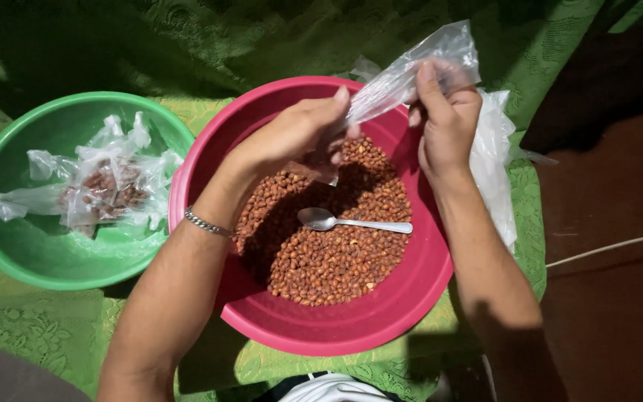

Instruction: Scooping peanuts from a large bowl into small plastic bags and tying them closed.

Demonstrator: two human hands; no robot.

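From the head camera, both hands work above a red bowl point(321, 335) of brown peanuts point(336, 246). The left hand point(292, 138) reaches in from the lower left, a metal bracelet point(206, 222) on its wrist, its fingers point(340, 100) pinched narrow on the lower end of a small clear plastic bag point(411, 71). The right hand point(444, 123) comes in from the lower right, its fingers point(429, 82) closed on the upper end of the same bag, which stretches slanted between the two hands over the far rim of the bowl. A metal spoon point(351, 221) lies on the peanuts, bowl end to the left. A pile of clear bags point(496, 160) lies just beside the red bowl on the right. To the left stands a green bowl point(39, 253) holding filled packets point(102, 186) of peanuts. Both bowls sit on a green patterned cloth point(46, 331) covering the worktop.
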